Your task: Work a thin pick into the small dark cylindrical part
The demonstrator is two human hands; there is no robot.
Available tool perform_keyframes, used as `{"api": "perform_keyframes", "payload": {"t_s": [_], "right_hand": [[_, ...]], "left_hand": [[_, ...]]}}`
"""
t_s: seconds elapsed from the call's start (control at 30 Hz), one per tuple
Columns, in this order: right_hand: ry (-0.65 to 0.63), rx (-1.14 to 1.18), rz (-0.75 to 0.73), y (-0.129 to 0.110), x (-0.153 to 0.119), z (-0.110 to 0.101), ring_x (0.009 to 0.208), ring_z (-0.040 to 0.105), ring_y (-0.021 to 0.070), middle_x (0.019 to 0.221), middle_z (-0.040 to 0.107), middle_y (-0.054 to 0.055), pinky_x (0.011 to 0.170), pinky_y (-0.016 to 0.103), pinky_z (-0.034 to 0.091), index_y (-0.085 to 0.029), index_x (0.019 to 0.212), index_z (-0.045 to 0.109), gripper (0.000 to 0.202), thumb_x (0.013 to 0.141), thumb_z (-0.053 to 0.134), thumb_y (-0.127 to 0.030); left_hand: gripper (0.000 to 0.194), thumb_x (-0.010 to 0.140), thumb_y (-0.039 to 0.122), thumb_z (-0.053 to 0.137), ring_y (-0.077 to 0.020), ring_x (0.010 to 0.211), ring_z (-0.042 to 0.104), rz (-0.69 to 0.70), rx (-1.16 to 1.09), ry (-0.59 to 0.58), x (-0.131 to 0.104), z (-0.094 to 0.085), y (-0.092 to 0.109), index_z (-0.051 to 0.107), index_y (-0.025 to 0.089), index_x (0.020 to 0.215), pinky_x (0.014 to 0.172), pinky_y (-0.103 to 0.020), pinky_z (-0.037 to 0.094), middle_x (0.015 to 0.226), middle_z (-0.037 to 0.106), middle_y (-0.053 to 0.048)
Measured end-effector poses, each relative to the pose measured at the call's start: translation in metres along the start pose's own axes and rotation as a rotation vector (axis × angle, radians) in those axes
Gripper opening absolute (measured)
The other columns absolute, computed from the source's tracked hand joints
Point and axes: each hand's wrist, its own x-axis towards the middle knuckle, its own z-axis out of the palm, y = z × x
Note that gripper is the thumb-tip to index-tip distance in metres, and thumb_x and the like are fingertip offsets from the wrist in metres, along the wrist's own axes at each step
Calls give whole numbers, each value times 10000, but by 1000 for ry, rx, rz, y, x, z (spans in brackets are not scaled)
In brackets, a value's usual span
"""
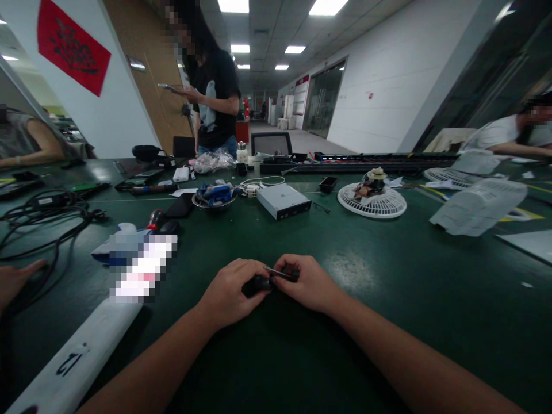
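My left hand (236,290) is closed around a small dark cylindrical object (260,283) over the green table. Close beside it on the right, my right hand (304,282) pinches a thin metallic piece (276,272), whose tip reaches the left fingertips. The two hands nearly meet, and the fingers hide part of both items. Beyond them lies a silver box-shaped drive (283,200). Left of the drive, a metal bowl (214,202) holds blue items.
A long white object (81,351) marked 12 lies at left, with black cables (56,221) behind it. White fan grille (371,201) and translucent plastic housing (478,206) sit at right. Another person's hand (19,282) is at the left edge; a person (215,95) stands across the table.
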Motion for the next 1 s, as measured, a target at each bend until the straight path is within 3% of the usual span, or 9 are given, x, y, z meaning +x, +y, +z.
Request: {"api": "perform_keyframes", "payload": {"t_s": [0.23,0.43,0.63,1.0], "right_hand": [[-12,43,27,-1,-2,2,564,494,97,638,559,-41,497,214,356,-183,767,596,90,792,658,-242],[-17,204,-11,2,-2,-1,623,542,104,706,605,-25,566,224,415,-186,828,605,160,826,675,-330],[-100,311,14,5,-3,-4,644,584,112,719,640,-23,598,232,443,-183,934,605,195,796,707,-278],[4,-37,-13,1,-4,-5,585,543,101,696,638,-27,549,227,389,-194,822,648,95,792,707,-262]], "left_hand": [[201,798,110,668,-203,971,645,65,-18,6,0,1,3,617,210,964,865,-368,517,1012,698,-48],[170,782,117,707,-176,948,664,72,-81,127,-1,1,3,586,197,870,842,-318,536,1024,696,-47],[124,800,143,693,-184,933,667,70,-71,103,-1,0,5,590,199,840,820,-325,541,1009,703,-56],[179,786,68,674,-178,953,664,122,-28,43,1,-1,3,592,205,867,868,-343,509,989,716,-24]]}}
